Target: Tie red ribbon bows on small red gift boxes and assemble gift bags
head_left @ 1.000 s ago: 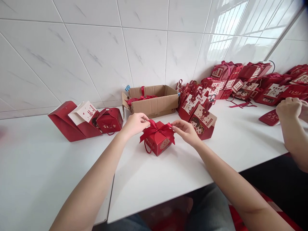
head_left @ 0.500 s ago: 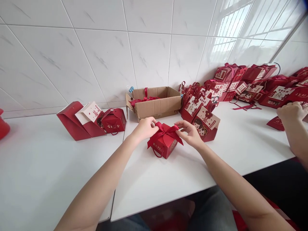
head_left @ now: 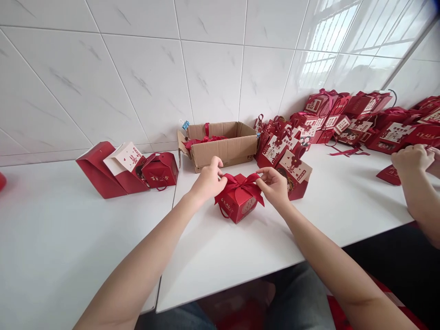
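A small red gift box (head_left: pixel 237 204) stands on the white table in front of me, with gold lettering on one side and a cord handle hanging at its lower left. Across its top lies a red ribbon bow (head_left: pixel 241 182). My left hand (head_left: pixel 210 180) pinches the bow's left loop between thumb and fingers. On the other side my right hand (head_left: pixel 275 184) pinches the right loop. The ribbon tails hang down at both sides of the box. Just behind my right hand is a red and cream gift box (head_left: pixel 295 172), partly covered by it.
An open cardboard box (head_left: pixel 223 153) holding red ribbon stands against the tiled wall. To the left are folded red cartons (head_left: pixel 113 172) and a small red box (head_left: pixel 160 170). Many finished boxes (head_left: pixel 330 112) are piled at right, near another person's hand (head_left: pixel 412 160).
The gift box has turned a little, showing more of its right side. Both hands keep hold of the bow's loops, and the right hand has shifted slightly outward. The view has shifted slightly.
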The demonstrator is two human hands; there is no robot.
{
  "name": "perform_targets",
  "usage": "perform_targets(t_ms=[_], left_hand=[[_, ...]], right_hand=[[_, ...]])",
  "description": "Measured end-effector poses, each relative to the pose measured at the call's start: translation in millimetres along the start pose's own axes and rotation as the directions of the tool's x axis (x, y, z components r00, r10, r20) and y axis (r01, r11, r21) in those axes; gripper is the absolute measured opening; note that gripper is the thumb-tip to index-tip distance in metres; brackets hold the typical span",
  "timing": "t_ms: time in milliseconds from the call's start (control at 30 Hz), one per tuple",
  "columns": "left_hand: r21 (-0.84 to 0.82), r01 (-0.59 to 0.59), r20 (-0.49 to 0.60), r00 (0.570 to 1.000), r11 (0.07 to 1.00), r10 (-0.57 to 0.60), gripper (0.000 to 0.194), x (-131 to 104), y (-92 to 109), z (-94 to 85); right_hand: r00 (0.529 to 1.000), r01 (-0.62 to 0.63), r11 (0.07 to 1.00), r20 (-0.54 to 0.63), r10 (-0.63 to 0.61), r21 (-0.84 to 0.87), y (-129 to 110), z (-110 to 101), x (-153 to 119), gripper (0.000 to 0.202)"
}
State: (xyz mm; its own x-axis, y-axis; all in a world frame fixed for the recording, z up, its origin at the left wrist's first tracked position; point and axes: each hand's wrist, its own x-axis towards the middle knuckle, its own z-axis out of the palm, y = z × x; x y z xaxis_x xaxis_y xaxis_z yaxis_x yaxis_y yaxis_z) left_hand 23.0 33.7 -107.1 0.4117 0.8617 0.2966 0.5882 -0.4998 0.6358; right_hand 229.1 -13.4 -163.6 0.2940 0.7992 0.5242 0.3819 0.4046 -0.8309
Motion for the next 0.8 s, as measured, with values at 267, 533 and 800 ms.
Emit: perform_targets(t_ms=[267,533,800], left_hand=[[0.01,0.011,0.157,0.987,1.0,-0.013,0.033,-2.0,1.2,-7.5],[-0.025,0.095,0.267,0.96,0.995,-0.085,0.044,3.1,-6.2,-28.5],[0.031,0.127,0.474,0.871,0.991,-0.127,0.075,0.2,-5.3,-60.6]], right_hand=[[1.0,0.005,1.0,-0.002,-0.005,-0.026,-5.4,-0.4,-0.3,0.018],[0.764,-0.368,0.894,0.631,0.135,0.254,-6.2,-12.7,6.3,0.052],[0.411,-0.513,0.858,0.885,0.216,0.029,8.7,-24.6,14.2,0.108]])
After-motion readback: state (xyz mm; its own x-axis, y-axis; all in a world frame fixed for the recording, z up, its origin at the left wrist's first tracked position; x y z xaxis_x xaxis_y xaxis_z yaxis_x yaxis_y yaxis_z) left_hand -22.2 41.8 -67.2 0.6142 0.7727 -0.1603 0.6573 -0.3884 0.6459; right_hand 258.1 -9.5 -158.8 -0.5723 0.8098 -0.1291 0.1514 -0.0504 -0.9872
